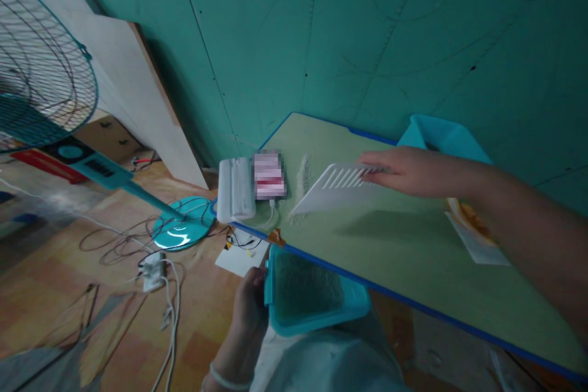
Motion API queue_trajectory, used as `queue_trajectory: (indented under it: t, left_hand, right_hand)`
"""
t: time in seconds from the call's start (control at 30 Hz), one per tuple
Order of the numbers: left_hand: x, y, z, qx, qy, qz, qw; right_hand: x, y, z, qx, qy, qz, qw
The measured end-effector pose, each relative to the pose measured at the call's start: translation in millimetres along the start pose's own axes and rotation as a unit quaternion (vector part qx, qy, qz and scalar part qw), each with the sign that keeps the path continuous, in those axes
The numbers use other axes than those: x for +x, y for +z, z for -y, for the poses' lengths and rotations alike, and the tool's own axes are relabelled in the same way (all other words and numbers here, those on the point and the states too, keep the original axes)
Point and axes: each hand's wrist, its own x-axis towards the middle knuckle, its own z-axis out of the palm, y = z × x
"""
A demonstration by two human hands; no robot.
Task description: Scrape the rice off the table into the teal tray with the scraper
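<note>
My right hand (408, 170) is closed around the slotted end of a thin white plastic scraper (316, 196), holding it tilted above the table (390, 257). The scraper's lower edge is near a streak of pale granules (302, 179) lying on the tabletop; whether it touches the surface I cannot tell. Below the table's front edge, my left hand (252, 297) grips the left end of a turquoise plastic bin (316, 326). Fine greyish grains (307, 285) lie inside this bin.
A white device (236, 190) and a blurred pink-screened phone (269, 176) with a cable sit at the table's left end. Another turquoise bin (441, 130) stands by the green wall. A white-and-orange item (473, 233) lies under my right forearm. A fan (110, 168) and cords are on the left.
</note>
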Motion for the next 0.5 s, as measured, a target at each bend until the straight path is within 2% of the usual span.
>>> queue_trajectory:
  t: [0.13,0.27,0.43,0.5]
  left_hand:
    - [0.4,-2.7,-0.6,0.029,-0.017,0.004,0.999]
    - [1.1,-8.9,-0.1,0.026,-0.006,-0.012,1.0]
    - [3.0,-19.0,5.2,0.012,-0.013,0.005,1.0]
    - [6.3,-23.5,7.4,0.013,-0.019,0.006,1.0]
  right_hand:
    - [15.7,-0.9,1.8,-0.113,-0.016,-0.093,0.989]
    - [43.6,6.4,-17.5,-0.147,-0.012,-0.165,0.975]
    - [89.2,15.0,-53.7,-0.088,0.107,-0.18,0.974]
    - [108.4,18.8,-60.5,-0.078,0.13,-0.173,0.973]
